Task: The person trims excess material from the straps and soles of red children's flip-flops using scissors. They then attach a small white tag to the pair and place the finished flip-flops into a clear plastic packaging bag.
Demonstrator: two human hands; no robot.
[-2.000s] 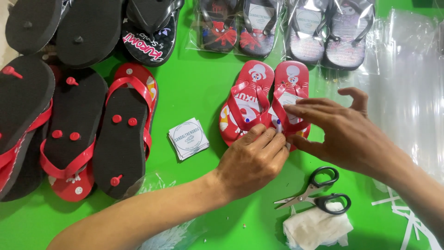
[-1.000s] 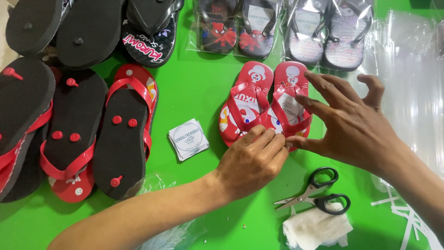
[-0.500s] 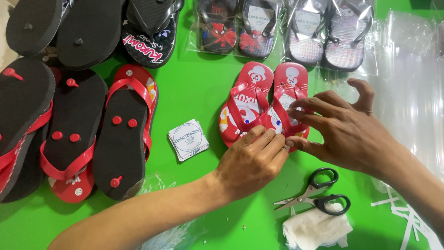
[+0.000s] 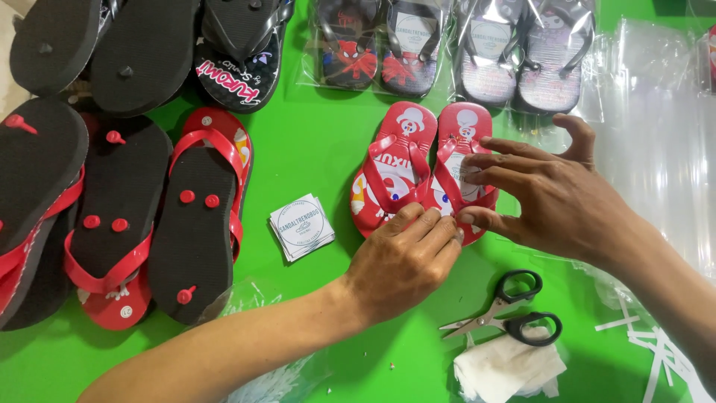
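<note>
**Red sandals squared up on the green table**

Red sandals, a small pair side by side, lie in the middle of the green table, heels toward the person. The left hand presses down on the heel ends, fingers curled and closed over the near edge. The right hand is open, fingers spread flat across the strap of the right-hand sandal, gripping nothing. It looks like an aligning step: the pair being held flush. Any next move calls for keeping both soles even.

Just left sits a stack of white square labels. Near the right forearm lie black-handled scissors and a white cloth. Bagged sandals line the far edge; black-soled sandals crowd the left.
</note>
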